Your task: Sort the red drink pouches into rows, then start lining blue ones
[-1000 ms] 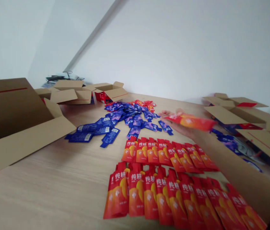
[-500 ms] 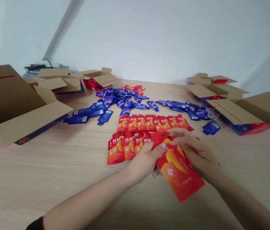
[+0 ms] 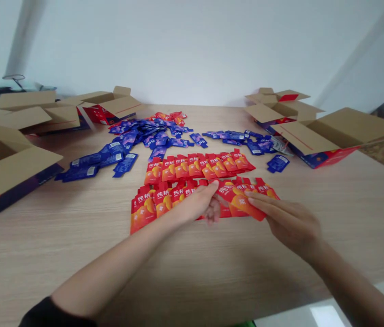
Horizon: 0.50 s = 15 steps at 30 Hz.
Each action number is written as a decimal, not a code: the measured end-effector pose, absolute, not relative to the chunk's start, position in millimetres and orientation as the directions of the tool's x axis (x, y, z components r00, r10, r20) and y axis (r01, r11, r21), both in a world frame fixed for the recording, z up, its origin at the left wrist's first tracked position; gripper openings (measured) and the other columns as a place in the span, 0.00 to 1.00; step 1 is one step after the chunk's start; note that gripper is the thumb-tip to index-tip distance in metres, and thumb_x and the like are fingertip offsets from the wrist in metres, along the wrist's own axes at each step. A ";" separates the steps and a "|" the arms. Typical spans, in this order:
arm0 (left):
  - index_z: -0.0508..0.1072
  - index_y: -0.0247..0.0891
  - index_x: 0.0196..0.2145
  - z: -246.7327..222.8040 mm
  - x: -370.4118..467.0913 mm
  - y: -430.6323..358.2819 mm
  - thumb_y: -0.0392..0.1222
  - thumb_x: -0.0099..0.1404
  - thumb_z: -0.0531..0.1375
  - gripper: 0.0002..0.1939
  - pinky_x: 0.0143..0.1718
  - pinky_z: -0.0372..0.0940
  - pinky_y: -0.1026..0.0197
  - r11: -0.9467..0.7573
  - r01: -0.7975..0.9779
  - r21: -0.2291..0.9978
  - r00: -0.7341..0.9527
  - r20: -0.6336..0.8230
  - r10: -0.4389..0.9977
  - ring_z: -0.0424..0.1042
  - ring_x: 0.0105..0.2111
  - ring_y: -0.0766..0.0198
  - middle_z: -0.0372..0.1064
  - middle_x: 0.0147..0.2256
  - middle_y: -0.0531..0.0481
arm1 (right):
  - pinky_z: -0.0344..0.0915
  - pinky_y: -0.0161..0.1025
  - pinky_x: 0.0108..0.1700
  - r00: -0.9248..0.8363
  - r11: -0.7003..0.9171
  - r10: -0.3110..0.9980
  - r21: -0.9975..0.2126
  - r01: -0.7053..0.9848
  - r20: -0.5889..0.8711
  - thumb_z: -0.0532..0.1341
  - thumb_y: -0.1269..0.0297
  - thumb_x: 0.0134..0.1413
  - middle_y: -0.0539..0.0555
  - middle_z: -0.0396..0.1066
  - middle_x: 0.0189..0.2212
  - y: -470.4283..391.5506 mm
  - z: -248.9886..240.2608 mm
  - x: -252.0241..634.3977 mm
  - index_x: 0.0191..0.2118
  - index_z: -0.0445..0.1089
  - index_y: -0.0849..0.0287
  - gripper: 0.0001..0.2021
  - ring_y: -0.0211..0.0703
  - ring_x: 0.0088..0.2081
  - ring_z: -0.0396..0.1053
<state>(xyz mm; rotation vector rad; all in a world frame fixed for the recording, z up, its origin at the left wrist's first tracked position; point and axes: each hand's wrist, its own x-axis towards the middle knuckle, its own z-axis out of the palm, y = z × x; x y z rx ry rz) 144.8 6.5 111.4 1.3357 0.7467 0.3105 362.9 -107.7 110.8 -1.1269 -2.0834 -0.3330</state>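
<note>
A red pouch with yellow fruit printed on it is held between my two hands above the front row. My left hand pinches its spouted end, thumb on top. My right hand grips the opposite end, its fingers lying long over the pouch and its thumb hidden. Beneath and around my hands is a front row of matching red pouches, partly covered by my left hand and the held pouch. Behind it lies a second row of overlapping red pouches, spouts pointing away from me.
Dark blue pouches lie in a loose heap, with more at the left and right. Red pouches sit behind the heap. Open cardboard boxes flank the table, at left and right.
The held pouch has swung from hanging toward me to a flatter, sideways pose over the front row. My right hand has shifted onto its lower end. The camera view has turned right.
</note>
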 end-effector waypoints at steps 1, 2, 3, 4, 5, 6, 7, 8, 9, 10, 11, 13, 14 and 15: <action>0.70 0.36 0.27 112.8 139.0 17.7 0.60 0.72 0.44 0.29 0.20 0.58 0.64 0.140 0.260 0.955 0.728 -0.289 0.621 0.65 0.16 0.65 0.65 0.17 0.51 | 0.76 0.37 0.51 -0.295 0.552 0.615 -0.132 0.823 0.732 0.57 0.80 0.61 0.48 0.74 0.55 -96.4 110.7 370.2 0.67 0.62 0.41 0.34 0.42 0.49 0.77; 0.71 0.36 0.28 114.1 132.4 29.1 0.56 0.73 0.45 0.26 0.23 0.60 0.64 0.032 0.311 0.950 0.707 -0.254 0.660 0.67 0.18 0.64 0.66 0.18 0.51 | 0.76 0.37 0.51 -0.242 0.520 0.613 -0.153 0.841 0.752 0.58 0.79 0.62 0.47 0.74 0.54 -82.7 109.3 378.0 0.65 0.65 0.41 0.31 0.43 0.49 0.77; 0.71 0.36 0.30 115.1 125.6 39.9 0.51 0.72 0.47 0.21 0.25 0.61 0.64 -0.073 0.363 0.929 0.686 -0.213 0.696 0.68 0.20 0.64 0.67 0.20 0.52 | 0.76 0.37 0.52 -0.197 0.493 0.608 -0.171 0.853 0.769 0.58 0.77 0.62 0.47 0.74 0.54 -66.5 106.2 386.0 0.63 0.68 0.42 0.27 0.43 0.49 0.77; 0.71 0.37 0.31 115.5 119.0 49.5 0.46 0.71 0.49 0.17 0.27 0.62 0.64 -0.163 0.411 0.897 0.673 -0.177 0.718 0.68 0.23 0.64 0.68 0.22 0.53 | 0.76 0.38 0.53 -0.165 0.474 0.603 -0.184 0.861 0.781 0.58 0.74 0.63 0.47 0.74 0.54 -48.1 101.2 394.1 0.61 0.71 0.44 0.24 0.44 0.49 0.77; 0.70 0.37 0.31 115.1 112.9 57.2 0.42 0.69 0.50 0.14 0.29 0.62 0.63 -0.231 0.448 0.864 0.670 -0.154 0.726 0.69 0.24 0.64 0.68 0.23 0.53 | 0.75 0.39 0.54 -0.146 0.461 0.602 -0.192 0.866 0.785 0.58 0.73 0.64 0.47 0.75 0.53 -28.2 94.6 402.0 0.58 0.73 0.46 0.21 0.44 0.49 0.77; 0.70 0.37 0.31 113.9 107.5 62.5 0.39 0.68 0.50 0.12 0.31 0.63 0.63 -0.277 0.469 0.839 0.678 -0.141 0.721 0.69 0.26 0.64 0.68 0.25 0.53 | 0.74 0.40 0.56 -0.143 0.453 0.615 -0.200 0.869 0.775 0.57 0.71 0.64 0.47 0.75 0.53 -7.6 86.8 409.3 0.57 0.74 0.47 0.19 0.44 0.50 0.76; 0.70 0.37 0.31 112.0 102.9 65.1 0.38 0.68 0.49 0.12 0.32 0.63 0.63 -0.304 0.474 0.826 0.691 -0.136 0.710 0.69 0.27 0.64 0.68 0.25 0.53 | 0.73 0.41 0.57 -0.151 0.445 0.645 -0.208 0.871 0.749 0.57 0.70 0.64 0.47 0.75 0.53 12.6 78.4 415.7 0.56 0.75 0.48 0.19 0.44 0.51 0.76; 0.69 0.38 0.31 109.6 98.9 65.0 0.38 0.69 0.49 0.12 0.33 0.63 0.62 -0.317 0.469 0.824 0.708 -0.137 0.693 0.69 0.28 0.64 0.68 0.26 0.53 | 0.71 0.41 0.59 -0.169 0.439 0.683 -0.214 0.873 0.711 0.56 0.70 0.64 0.47 0.74 0.54 31.4 70.0 421.2 0.55 0.75 0.48 0.18 0.43 0.52 0.75; 0.69 0.38 0.31 107.0 95.4 62.5 0.38 0.69 0.48 0.12 0.34 0.63 0.62 -0.322 0.460 0.827 0.726 -0.142 0.672 0.69 0.29 0.63 0.68 0.27 0.53 | 0.70 0.42 0.60 -0.189 0.433 0.718 -0.216 0.875 0.670 0.56 0.70 0.64 0.47 0.74 0.54 48.1 62.0 425.5 0.55 0.75 0.49 0.19 0.43 0.53 0.74; 0.69 0.38 0.31 104.5 92.3 57.9 0.39 0.70 0.48 0.12 0.34 0.63 0.62 -0.328 0.450 0.830 0.748 -0.150 0.647 0.69 0.29 0.63 0.68 0.27 0.53 | 0.69 0.43 0.60 -0.210 0.425 0.750 -0.214 0.879 0.627 0.55 0.71 0.64 0.48 0.73 0.55 62.3 54.9 428.6 0.56 0.75 0.51 0.20 0.43 0.55 0.73; 0.69 0.38 0.31 102.1 89.3 52.0 0.39 0.70 0.48 0.12 0.34 0.63 0.62 -0.337 0.443 0.831 0.771 -0.160 0.617 0.69 0.30 0.63 0.67 0.28 0.53 | 0.69 0.43 0.61 -0.231 0.419 0.778 -0.208 0.884 0.585 0.54 0.72 0.63 0.50 0.72 0.56 73.5 48.8 430.5 0.57 0.74 0.52 0.21 0.44 0.56 0.72; 0.68 0.38 0.31 98.3 83.5 38.6 0.39 0.71 0.48 0.12 0.33 0.62 0.62 -0.357 0.439 0.825 0.806 -0.185 0.563 0.68 0.30 0.64 0.66 0.27 0.53 | 0.68 0.45 0.62 -0.254 0.394 0.824 -0.192 0.899 0.506 0.52 0.76 0.60 0.52 0.70 0.58 87.9 39.4 431.5 0.58 0.73 0.54 0.25 0.44 0.58 0.71; 0.67 0.38 0.31 96.8 80.5 32.2 0.39 0.71 0.49 0.12 0.33 0.61 0.63 -0.362 0.436 0.824 0.818 -0.195 0.541 0.67 0.29 0.64 0.65 0.27 0.54 | 0.67 0.45 0.62 -0.259 0.378 0.846 -0.182 0.908 0.466 0.51 0.78 0.59 0.52 0.69 0.59 91.6 35.8 430.9 0.59 0.73 0.55 0.26 0.45 0.58 0.70; 0.67 0.38 0.30 95.5 77.4 26.6 0.39 0.71 0.49 0.12 0.32 0.61 0.63 -0.360 0.430 0.828 0.827 -0.202 0.525 0.67 0.29 0.64 0.65 0.27 0.54 | 0.67 0.46 0.62 -0.268 0.367 0.866 -0.170 0.915 0.423 0.51 0.79 0.57 0.52 0.68 0.60 93.6 32.6 429.8 0.59 0.72 0.55 0.28 0.45 0.59 0.69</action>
